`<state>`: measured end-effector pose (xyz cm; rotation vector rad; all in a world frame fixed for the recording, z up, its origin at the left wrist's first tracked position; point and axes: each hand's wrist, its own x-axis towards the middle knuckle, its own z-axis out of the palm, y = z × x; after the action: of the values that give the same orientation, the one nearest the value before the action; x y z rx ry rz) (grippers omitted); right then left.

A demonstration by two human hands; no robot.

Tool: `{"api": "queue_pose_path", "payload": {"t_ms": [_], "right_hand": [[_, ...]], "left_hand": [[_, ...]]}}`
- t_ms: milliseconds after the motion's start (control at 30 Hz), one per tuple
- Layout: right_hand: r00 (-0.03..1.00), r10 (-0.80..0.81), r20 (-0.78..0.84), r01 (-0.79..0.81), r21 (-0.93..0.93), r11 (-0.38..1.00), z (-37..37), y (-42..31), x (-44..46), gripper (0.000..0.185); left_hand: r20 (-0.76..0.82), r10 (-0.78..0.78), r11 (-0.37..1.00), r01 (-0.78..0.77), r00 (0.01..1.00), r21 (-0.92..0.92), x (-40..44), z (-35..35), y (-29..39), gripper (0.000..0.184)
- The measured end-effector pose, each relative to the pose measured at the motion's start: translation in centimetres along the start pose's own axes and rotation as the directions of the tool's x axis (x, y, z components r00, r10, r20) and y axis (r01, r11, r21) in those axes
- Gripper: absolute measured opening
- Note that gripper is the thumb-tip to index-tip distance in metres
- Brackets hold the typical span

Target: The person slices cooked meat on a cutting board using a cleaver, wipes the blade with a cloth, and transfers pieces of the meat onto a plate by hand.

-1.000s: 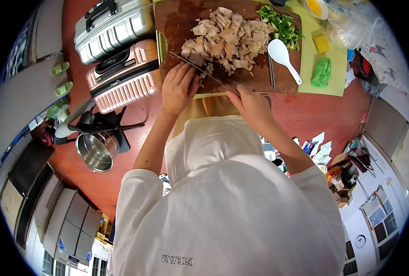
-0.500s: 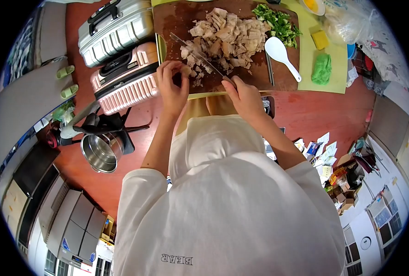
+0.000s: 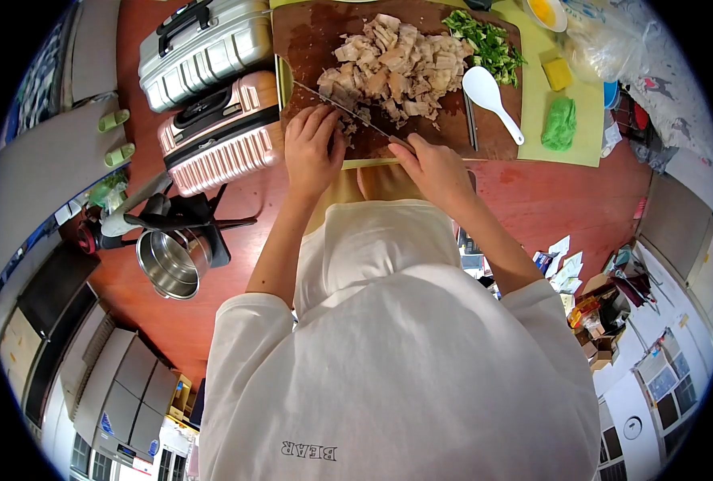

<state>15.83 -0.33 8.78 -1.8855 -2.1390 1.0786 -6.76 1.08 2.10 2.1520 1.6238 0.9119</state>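
Note:
Chopped cooked meat (image 3: 397, 60) is heaped across a brown cutting board (image 3: 497, 144). My right hand (image 3: 433, 167) grips the wooden handle of a knife (image 3: 355, 115), its blade slanting up and left along the near side of the heap. On the near-left part of the board, my left hand (image 3: 312, 148) has its fingers bent and together beside the blade, pressing meat pieces that they mostly cover. Chopped green vegetables (image 3: 485, 44) lie at the far right of the board. A white rice paddle (image 3: 489, 92) and dark chopsticks (image 3: 470, 122) rest to the right of the meat.
On the yellow-green table (image 3: 577, 148) are a yellow sponge (image 3: 558, 73), a green cloth-like bundle (image 3: 559, 124) and a bowl of yellow food (image 3: 547, 12). Silver (image 3: 208, 56) and pink (image 3: 228, 132) suitcases stand left of it. A steel pot (image 3: 174, 263) sits lower left.
My left hand has moved right and slightly toward me, and its fingers now press down beside the blade. The knife has shifted slightly left and flatter.

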Motion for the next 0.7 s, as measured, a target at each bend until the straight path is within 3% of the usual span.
{"api": "queue_pose_path", "payload": {"t_ms": [400,500,567,633,700], "right_hand": [[1.000,0.015,0.016,-0.013,-0.070,0.997,1.4,-1.6,1.9,0.042],[0.999,0.028,0.019,-0.026,-0.105,0.994,0.5,0.1,0.5,0.043],[0.998,-0.027,-0.065,0.023,-0.055,0.998,0.4,0.8,-0.1,0.046],[0.998,-0.004,-0.065,0.007,0.033,0.999,0.5,0.4,-0.2,0.046],[0.998,0.017,-0.061,-0.010,0.122,0.992,0.4,0.0,-0.4,0.047]], "left_hand": [[0.017,0.044,0.999,-0.043,0.999,-0.006,-0.2,0.0,-0.3,0.028],[-0.041,-0.021,0.999,0.019,0.999,-0.047,-0.1,-0.4,-0.2,0.029],[-0.095,-0.238,0.934,0.201,0.967,-0.297,0.0,-0.3,-0.3,0.034],[-0.110,-0.254,0.920,0.205,0.961,-0.334,0.0,-0.1,-0.7,0.035],[-0.103,-0.404,0.804,0.300,0.909,-0.513,-0.3,0.0,-0.7,0.033]]}}
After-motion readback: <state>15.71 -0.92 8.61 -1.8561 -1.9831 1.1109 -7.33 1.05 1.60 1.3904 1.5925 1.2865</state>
